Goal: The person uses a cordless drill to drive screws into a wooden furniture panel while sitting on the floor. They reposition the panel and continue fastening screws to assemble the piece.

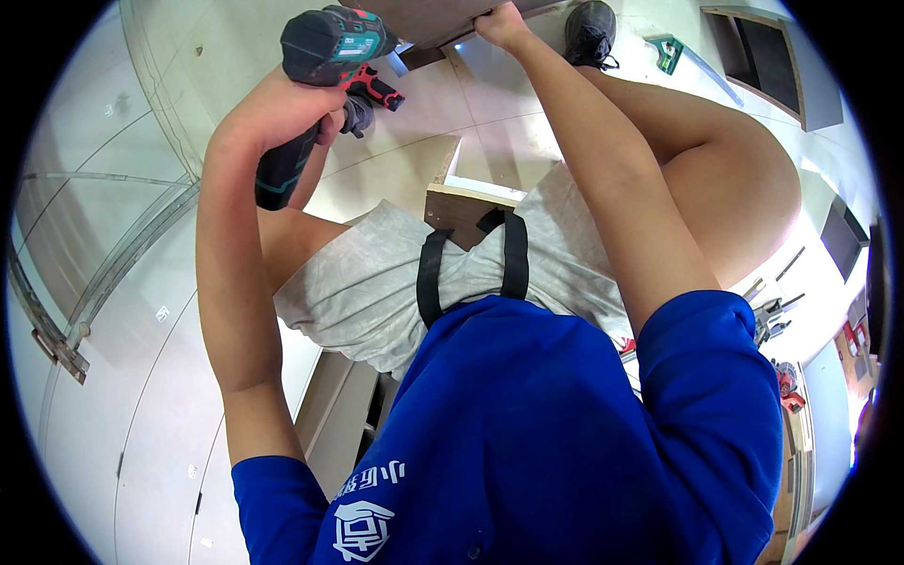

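My left hand [306, 102] is wrapped round the grip of a dark cordless drill driver [330, 45] with teal parts. Its front end points toward a brown board [419, 19] at the top of the view. The board's lower edge is held by my right hand [502, 25], its fingers curled and partly hidden. Whether the tool touches the board, I cannot tell. Just beyond my left wrist, a second power tool [377, 89], red and black, lies on the floor, partly covered by the hand.
A wooden box [461, 207] stands between my legs. A square with a green handle [669, 54] lies beyond my right knee, near an open-fronted cabinet box [810, 89]. White panels [141, 414] and a metal track [132, 254] run along the left. Several tools [772, 315] lie at the right.
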The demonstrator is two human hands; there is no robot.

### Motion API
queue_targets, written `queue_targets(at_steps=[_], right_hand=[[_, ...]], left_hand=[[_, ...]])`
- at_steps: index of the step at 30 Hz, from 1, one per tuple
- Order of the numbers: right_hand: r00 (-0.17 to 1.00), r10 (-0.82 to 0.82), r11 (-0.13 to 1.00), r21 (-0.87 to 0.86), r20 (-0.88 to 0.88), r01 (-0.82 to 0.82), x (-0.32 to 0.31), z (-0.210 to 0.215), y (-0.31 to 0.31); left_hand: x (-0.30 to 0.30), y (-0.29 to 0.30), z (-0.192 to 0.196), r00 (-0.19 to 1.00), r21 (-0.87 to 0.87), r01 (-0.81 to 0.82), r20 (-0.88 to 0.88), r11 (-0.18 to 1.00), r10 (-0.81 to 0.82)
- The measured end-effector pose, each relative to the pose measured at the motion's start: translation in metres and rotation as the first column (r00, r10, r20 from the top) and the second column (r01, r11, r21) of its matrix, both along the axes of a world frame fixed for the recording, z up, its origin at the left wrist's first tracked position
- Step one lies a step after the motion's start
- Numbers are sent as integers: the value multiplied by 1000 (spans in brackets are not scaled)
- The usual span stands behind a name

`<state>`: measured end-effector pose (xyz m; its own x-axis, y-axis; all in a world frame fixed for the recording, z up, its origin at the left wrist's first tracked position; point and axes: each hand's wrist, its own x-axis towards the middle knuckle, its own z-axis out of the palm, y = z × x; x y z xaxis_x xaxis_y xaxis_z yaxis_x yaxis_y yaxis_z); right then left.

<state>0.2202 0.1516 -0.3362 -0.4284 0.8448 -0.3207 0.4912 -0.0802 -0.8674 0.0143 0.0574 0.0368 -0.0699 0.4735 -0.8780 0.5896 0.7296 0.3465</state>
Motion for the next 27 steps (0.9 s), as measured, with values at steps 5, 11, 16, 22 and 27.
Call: queue_targets(at_steps=[5, 11, 16, 22, 27], right_hand=[[989, -149, 987, 56, -15, 149, -2, 13, -7], [998, -49, 996, -73, 30, 51, 3, 15, -1], [996, -43, 992, -115, 82, 52, 1, 11, 0], [996, -84, 996, -21, -22, 83, 1, 16, -4], [999, -35, 998, 55, -31, 37, 2, 10, -1]], left_hand=[[-13, -10, -12, 996, -1, 84, -32, 996, -84], [-7, -5, -9, 998, 19, 66, -24, 998, -66], [3, -4, -1, 996, 30, 62, -63, 998, -60], [3, -6, -1, 998, 32, 50, -35, 998, -49], [4, -2, -2, 991, 25, 112, -74, 993, -110]])
